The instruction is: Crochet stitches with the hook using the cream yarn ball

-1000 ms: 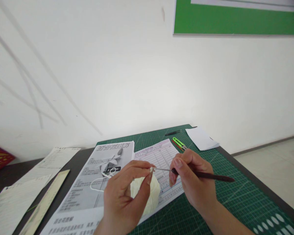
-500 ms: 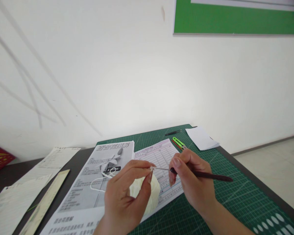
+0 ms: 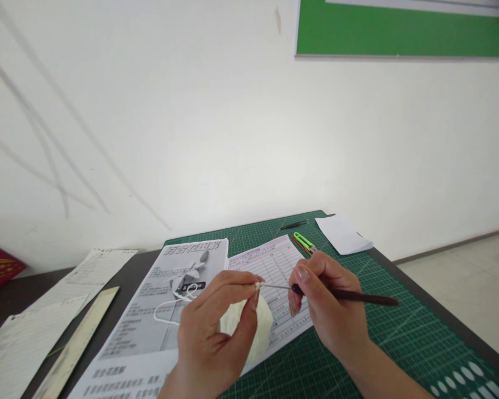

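Between the thumb and fingertips of my left hand (image 3: 216,327) is a tiny piece of white crochet work (image 3: 258,286). My right hand (image 3: 330,305) grips a crochet hook (image 3: 363,297) by its dark handle, and the thin metal shaft points left, its tip at the white stitches. Behind my left hand sits a ball of cream yarn (image 3: 260,330), partly hidden by the fingers. A loose strand of white yarn (image 3: 162,311) curls over the printed sheet left of that hand.
A printed sheet with a flower picture (image 3: 149,310) and a table form (image 3: 280,255) lie on the green cutting mat (image 3: 399,332). Beyond my right hand are green thread snips (image 3: 303,240), a dark pen-like tool (image 3: 294,225) and white paper (image 3: 341,235). A ruler (image 3: 81,343) lies left.
My right hand and the hook have shifted very slightly right, showing a little more shaft beside the stitches. My left hand stays almost still.
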`<control>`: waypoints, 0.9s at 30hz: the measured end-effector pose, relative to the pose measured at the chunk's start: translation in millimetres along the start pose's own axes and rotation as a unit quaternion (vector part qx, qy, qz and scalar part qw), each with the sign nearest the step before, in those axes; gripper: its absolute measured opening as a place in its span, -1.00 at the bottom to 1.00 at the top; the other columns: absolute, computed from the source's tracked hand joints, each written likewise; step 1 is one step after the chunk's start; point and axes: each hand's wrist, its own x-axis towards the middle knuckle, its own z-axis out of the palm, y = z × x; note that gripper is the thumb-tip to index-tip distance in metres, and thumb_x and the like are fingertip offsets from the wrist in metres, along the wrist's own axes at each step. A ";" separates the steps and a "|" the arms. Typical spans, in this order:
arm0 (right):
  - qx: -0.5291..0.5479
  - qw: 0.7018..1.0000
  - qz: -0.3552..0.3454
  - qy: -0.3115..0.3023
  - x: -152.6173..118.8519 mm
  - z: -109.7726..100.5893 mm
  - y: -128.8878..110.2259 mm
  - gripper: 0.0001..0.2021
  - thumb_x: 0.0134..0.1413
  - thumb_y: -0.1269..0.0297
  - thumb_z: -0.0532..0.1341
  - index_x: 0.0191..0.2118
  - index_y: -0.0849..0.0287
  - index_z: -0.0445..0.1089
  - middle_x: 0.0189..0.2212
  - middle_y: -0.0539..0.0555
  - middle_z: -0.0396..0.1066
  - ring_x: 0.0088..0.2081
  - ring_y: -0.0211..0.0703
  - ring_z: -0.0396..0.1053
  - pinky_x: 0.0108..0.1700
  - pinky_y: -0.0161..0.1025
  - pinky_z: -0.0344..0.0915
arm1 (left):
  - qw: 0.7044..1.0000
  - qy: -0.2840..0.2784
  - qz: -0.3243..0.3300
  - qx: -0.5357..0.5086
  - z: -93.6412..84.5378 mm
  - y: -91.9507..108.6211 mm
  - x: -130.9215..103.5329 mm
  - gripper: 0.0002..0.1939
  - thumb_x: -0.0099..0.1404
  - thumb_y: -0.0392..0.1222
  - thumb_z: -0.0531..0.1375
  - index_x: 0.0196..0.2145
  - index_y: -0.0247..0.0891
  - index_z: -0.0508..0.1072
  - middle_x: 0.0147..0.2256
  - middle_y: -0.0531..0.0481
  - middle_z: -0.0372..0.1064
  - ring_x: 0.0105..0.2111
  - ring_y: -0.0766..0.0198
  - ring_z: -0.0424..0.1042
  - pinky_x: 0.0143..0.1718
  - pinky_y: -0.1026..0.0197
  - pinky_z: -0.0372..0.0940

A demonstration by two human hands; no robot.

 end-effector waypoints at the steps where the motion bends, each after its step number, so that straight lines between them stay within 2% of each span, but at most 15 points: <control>1: -0.001 1.000 -0.001 -0.002 -0.1 0.0 -0.1 -0.70 0.14 0.24 0.23 -0.57 0.15 0.23 -0.72 -0.11 0.32 -0.68 -0.38 0.23 -0.59 -0.41 0.18 | 1.000 0.001 0.002 -0.002 0.2 0.0 0.2 -0.71 0.14 -0.57 0.16 -0.26 -0.23 0.42 -0.27 -0.04 0.48 -0.26 0.29 0.47 -0.26 0.24 0.36; 11: -0.003 1.000 0.000 -0.001 1.6 1.1 0.1 -0.70 0.13 0.24 0.24 -0.57 0.16 0.24 -0.72 -0.11 0.32 -0.68 -0.38 0.22 -0.60 -0.41 0.17 | 0.999 0.001 0.039 0.010 0.0 -0.8 1.1 -0.67 0.11 -0.61 0.17 -0.23 -0.28 0.44 -0.25 -0.09 0.47 -0.22 0.25 0.46 -0.24 0.20 0.38; 17: 0.061 0.997 0.050 0.009 3.0 2.8 1.1 -0.69 0.09 0.21 0.27 -0.59 0.16 0.24 -0.74 -0.11 0.31 -0.70 -0.38 0.20 -0.61 -0.41 0.15 | 1.000 0.000 0.021 0.014 -0.2 1.0 1.8 -0.69 0.12 -0.58 0.17 -0.24 -0.26 0.43 -0.26 -0.06 0.48 -0.23 0.28 0.46 -0.24 0.23 0.36; 27: 0.148 0.982 0.116 -0.007 6.7 5.7 2.6 -0.68 0.11 0.19 0.25 -0.57 0.17 0.22 -0.75 -0.13 0.30 -0.73 -0.40 0.22 -0.68 -0.47 0.18 | 1.000 0.002 -0.012 -0.006 0.6 0.0 -1.2 -0.69 0.16 -0.55 0.17 -0.24 -0.19 0.43 -0.23 0.00 0.48 -0.21 0.32 0.47 -0.19 0.26 0.34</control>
